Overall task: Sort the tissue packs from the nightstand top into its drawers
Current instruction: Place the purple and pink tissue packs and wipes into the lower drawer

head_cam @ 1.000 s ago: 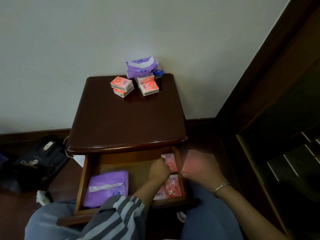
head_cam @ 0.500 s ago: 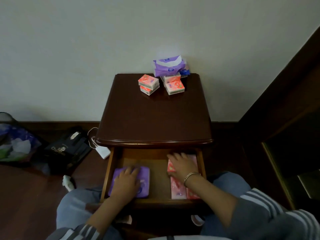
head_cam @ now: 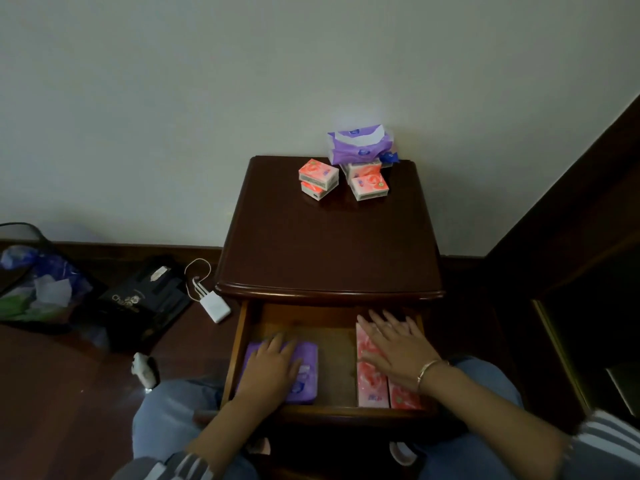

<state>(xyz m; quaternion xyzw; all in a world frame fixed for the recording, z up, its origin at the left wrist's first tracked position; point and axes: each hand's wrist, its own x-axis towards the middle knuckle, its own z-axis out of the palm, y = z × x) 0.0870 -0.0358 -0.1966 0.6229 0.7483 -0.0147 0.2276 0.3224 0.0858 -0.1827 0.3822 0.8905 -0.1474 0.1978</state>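
Note:
The dark wooden nightstand [head_cam: 329, 251] has its top drawer [head_cam: 337, 317] pulled out. In the drawer's left part lies a purple tissue pack [head_cam: 306, 372], and my left hand [head_cam: 272, 367] rests flat on it. Several pink tissue packs [head_cam: 369, 382] fill the drawer's right part under my right hand [head_cam: 394, 348], which lies flat with fingers spread. At the back of the nightstand top stand two stacked pink packs [head_cam: 318, 178], another pink pack [head_cam: 369, 185] and purple packs [head_cam: 360, 144] piled behind.
A white charger with a cable [head_cam: 215, 308], a black box [head_cam: 145, 299] and a bag of rubbish [head_cam: 34, 285] lie on the floor to the left. Dark wooden furniture [head_cam: 571, 271] stands close on the right. My knees are under the drawer.
My left hand moved from the pink packs to the purple pack at the left. My right hand came down flat on the pink packs. The view shifted left.

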